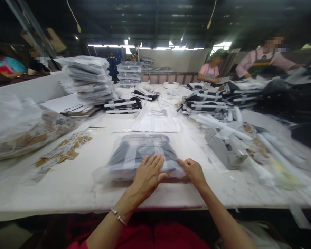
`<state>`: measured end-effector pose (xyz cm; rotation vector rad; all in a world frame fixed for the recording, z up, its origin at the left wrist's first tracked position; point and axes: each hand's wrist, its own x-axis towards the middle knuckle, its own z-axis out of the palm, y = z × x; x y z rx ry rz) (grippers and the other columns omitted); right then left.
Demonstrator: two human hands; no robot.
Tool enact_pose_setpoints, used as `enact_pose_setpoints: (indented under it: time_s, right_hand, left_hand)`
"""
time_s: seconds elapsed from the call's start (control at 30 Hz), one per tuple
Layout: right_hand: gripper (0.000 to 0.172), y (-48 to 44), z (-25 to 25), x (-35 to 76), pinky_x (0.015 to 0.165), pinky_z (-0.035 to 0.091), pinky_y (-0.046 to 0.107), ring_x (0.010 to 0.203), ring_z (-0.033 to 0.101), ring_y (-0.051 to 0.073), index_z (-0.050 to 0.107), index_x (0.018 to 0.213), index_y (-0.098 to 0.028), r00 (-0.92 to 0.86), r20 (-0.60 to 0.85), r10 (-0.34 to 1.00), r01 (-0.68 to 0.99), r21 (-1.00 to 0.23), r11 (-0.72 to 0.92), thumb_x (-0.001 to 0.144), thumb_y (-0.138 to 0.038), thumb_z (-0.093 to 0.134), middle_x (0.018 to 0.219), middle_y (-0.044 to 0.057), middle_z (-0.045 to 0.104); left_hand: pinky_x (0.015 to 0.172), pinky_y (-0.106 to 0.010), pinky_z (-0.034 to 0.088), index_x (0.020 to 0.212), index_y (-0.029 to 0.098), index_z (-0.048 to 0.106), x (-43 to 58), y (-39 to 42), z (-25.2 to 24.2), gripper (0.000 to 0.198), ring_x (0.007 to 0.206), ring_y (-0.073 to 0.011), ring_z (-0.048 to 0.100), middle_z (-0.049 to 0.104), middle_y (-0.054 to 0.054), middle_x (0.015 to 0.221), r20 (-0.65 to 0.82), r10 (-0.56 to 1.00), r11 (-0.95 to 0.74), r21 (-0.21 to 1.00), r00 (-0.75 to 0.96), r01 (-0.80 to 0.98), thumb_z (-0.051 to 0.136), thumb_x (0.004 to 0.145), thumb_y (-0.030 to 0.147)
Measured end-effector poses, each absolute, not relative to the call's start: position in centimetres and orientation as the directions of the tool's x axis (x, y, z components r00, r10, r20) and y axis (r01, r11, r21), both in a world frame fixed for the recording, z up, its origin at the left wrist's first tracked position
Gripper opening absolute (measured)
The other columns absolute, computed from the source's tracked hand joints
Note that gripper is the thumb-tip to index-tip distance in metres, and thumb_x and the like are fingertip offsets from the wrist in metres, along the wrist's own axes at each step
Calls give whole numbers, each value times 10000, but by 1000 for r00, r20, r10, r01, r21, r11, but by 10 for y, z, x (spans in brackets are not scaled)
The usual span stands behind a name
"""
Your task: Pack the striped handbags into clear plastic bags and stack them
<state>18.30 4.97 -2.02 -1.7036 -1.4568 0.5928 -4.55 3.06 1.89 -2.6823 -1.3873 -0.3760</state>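
A folded dark garment (pixel 142 147) lies in a clear plastic bag (pixel 119 173) on the white table in front of me. My left hand (pixel 149 173) rests on the bag's near side, with its fingers stretched out and the palm down. At the bag's right edge, my right hand (pixel 194 170) has its fingers curled in and pinches the plastic near the corner. Just beyond the bag lies a stack of flat clear bags (pixel 155 121).
Brown paper tags (pixel 64 148) lie on the left beside a large plastic sack (pixel 18 128). Stacked bagged garments (pixel 90 79) stand behind them. Folded dark garments (pixel 207 103) and a grey box (pixel 223 148) are on the right. Co-workers (pixel 264 62) stand beyond.
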Motion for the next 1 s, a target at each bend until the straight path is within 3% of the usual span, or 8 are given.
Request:
enact_pose_setpoints:
  time_s: [0.13,0.3,0.37,0.43,0.5,0.6,0.77,1.0]
  right_hand:
    - [575,34,3,216,564,333,270,538,412,127,382,519,-227,252,296,921,681,-731,48,805,-698,547,542,-37,441]
    - [387,17,56,320,700,419,299,708,548,188,621,731,-207,480,475,737,750,-658,-64,846,-567,538,748,40,639]
    - [344,22,70,365,777,433,323,828,571,221,661,790,-202,588,418,692,680,-719,-144,787,-538,588,864,69,671]
    - [331,36,74,398,799,446,338,891,581,241,682,762,-196,622,212,754,535,-818,-212,717,-521,636,891,75,687]
    - [339,51,69,417,752,471,337,853,609,240,696,706,-184,562,5,827,399,-878,-266,666,-520,669,852,78,706]
    - [334,69,56,423,666,480,314,750,632,213,711,665,-170,506,-108,856,300,-908,-292,603,-498,714,804,89,724]
    - [298,70,47,421,665,485,316,725,646,204,706,660,-178,568,-104,816,194,-947,-255,538,-447,742,741,60,720]
    - [337,31,52,419,769,532,338,848,689,229,740,809,-179,605,28,796,235,-961,-144,631,-465,744,864,87,751]
  left_hand:
    - [1071,-477,421,1389,208,501,-47,34,13,445,1322,-257,497,521,-43,1442,322,763,-587,-20,561,810,395,1001,398]
    - [990,-429,479,1320,199,587,-49,47,-3,425,1208,-245,601,627,-51,1323,461,695,-599,-51,551,799,327,999,297]
    - [968,-425,491,1299,186,606,-49,50,-4,435,1178,-242,622,642,-54,1301,494,681,-596,-57,541,801,307,991,254]
    - [958,-432,497,1271,186,629,-48,50,-4,438,1165,-245,631,648,-53,1290,503,686,-586,-47,527,809,302,983,232]
    - [959,-434,502,1245,201,648,-48,50,-3,427,1159,-246,635,655,-48,1280,492,711,-571,-13,502,821,318,977,240]
    - [975,-431,502,1236,217,654,-46,50,-1,409,1161,-246,635,662,-42,1271,458,766,-535,63,452,843,352,969,283]
    - [1033,-474,468,1229,241,654,-41,50,2,409,1182,-253,621,657,-32,1284,387,846,-461,186,367,868,355,955,287]
    - [1067,-475,442,1206,229,660,-35,47,8,390,1132,-249,647,665,-38,1277,356,900,-356,264,253,896,375,947,293]
